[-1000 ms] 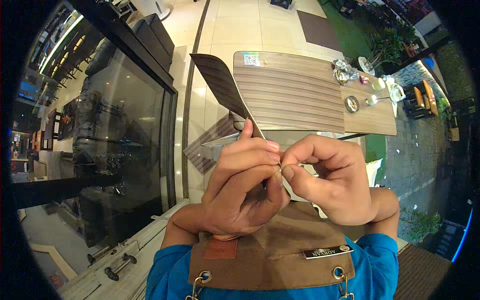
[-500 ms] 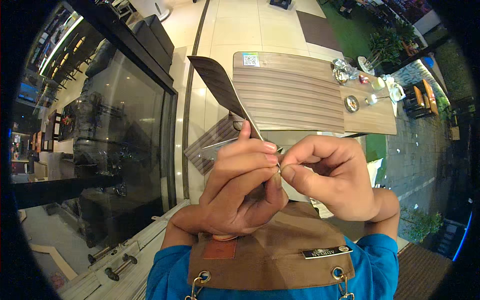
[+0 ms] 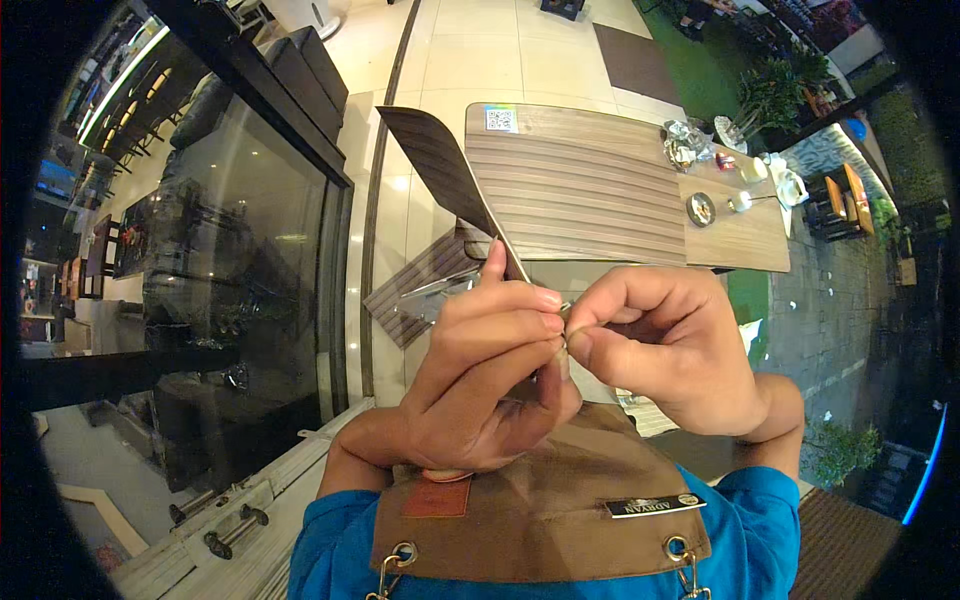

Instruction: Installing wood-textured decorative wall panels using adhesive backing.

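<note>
Holding a striped sheet aslant, both hands close together

Striped sheet [image 3: 440, 165] stands in front of the chest, beyond the brown apron [image 3: 560, 500], its lower end hidden behind the fingers. Upper end free, over pale floor tiles [image 3: 480, 50]. In this view, open room lies left of it, up to the dark frame of the glass door [image 3: 240, 260]; on its right, the thin pale edge crosses the near-left corner of the table [image 3: 735, 242]. Depth between sheet and table: cannot tell.

Long axis runs from the fingertips up and leftward, away from the body. Sheet seen nearly edge-on, slightly bowed, dark face toward the door.

Left hand [image 3: 485, 365]: fingers pressed together, bent around the lower end, thumb curled in; one finger points up along the dark face. Right hand [image 3: 670, 340]: thumb and index tips closed just beside the left fingertips, other fingers curled; what they pinch is too small to tell.
</note>
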The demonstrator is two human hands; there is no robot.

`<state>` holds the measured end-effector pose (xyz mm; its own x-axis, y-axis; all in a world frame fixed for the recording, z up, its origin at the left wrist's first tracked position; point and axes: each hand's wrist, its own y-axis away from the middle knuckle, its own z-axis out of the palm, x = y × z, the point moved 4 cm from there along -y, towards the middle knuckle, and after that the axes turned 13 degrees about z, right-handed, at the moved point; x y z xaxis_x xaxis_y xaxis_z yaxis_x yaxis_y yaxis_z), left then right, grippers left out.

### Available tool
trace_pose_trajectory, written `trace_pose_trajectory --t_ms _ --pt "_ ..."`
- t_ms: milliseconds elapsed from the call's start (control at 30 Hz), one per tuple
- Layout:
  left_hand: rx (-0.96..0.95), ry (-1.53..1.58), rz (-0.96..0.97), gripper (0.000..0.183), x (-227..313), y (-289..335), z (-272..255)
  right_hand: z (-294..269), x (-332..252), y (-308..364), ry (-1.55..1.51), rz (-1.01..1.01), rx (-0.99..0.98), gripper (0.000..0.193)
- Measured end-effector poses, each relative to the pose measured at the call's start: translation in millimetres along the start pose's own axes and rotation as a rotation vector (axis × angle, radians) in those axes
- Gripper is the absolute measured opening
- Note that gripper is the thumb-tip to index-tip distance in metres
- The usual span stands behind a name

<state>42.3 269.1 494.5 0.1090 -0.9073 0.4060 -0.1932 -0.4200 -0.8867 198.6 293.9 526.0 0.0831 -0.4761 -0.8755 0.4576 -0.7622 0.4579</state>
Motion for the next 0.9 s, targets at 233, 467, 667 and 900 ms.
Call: trace_pose_trajectory --t_ms 233,467,667,900 --pt "0.020 -0.001 0.010 0.023 1.4 0.1 3.3 -0.5 1.3 2.2 0.048 -0.075 0.009 0.004" --pt "0.006 -0.009 -0.005 0.021 1.0 -0.4 5.4 1.0 2.6 5.2 0.125 -0.094 0.092 0.003" --pt "0.003 -0.018 -0.016 0.023 -0.5 0.9 5.0 2.0 4.0 2.6 0.106 -0.145 0.101 0.003" --pt "0.023 0.034 -0.043 0.024 -2.8 2.6 2.5 1.0 3.4 1.4 0.183 -0.140 0.106 0.005"
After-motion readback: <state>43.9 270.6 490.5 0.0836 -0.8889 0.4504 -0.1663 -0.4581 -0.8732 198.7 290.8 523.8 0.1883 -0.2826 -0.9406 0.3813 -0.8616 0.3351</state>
